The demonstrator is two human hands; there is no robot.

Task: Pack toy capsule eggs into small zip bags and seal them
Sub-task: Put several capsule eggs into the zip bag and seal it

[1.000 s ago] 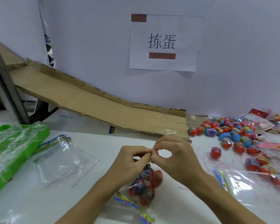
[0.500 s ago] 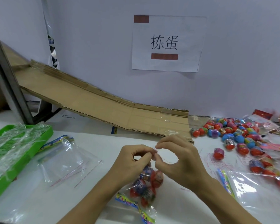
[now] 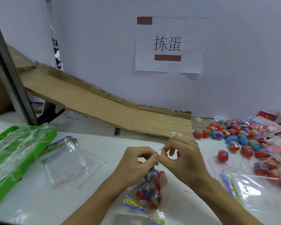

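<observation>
Several red-and-blue capsule eggs (image 3: 150, 187) bulge inside a hanging clear zip bag (image 3: 141, 203).

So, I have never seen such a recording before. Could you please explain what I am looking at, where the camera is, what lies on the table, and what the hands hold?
There is no machine here. A person wears a camera on the head, so you look down at their own two hands. The left hand and the right hand meet and pinch the top of a small clear bag with several toy eggs inside. On the white table, loose eggs lie in a pile at the right. Empty bags lie at the left, beside a green tray. A cardboard ramp slopes down along the wall, under a paper sign.
</observation>
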